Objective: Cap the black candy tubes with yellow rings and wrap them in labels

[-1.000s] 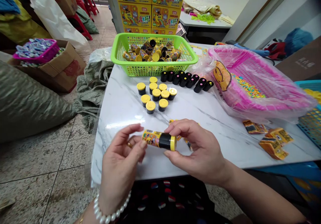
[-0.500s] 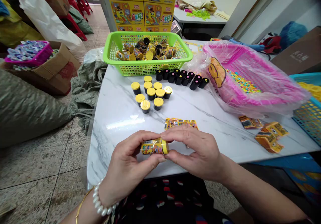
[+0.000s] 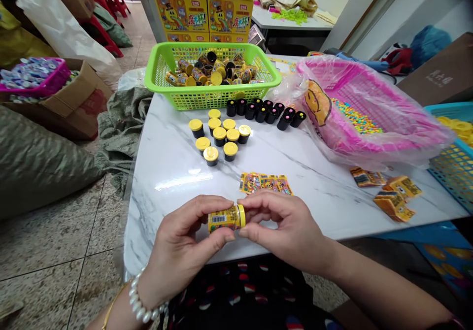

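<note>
A small cup with a yellow printed label and a yellow lid lies sideways above the table's front edge. My left hand is closed around its body, thumb below and fingers above. At the lid end, my right hand has its thumb and fingertips against the lid, with the fingers curled. The label's barcode faces me. Just beyond my hands, several flat printed labels lie on the table. Farther off stand several black cups with yellow lids.
A green basket of labelled cups stands at the back, with black lidless cups before it. To the right are a plastic-lined pink basket with colourful candies, label stacks and a blue basket. Sacks stand left.
The cup has turned about its length, so the barcode now faces me. My right fingers have curled more at the lid. The view has shifted slightly.
</note>
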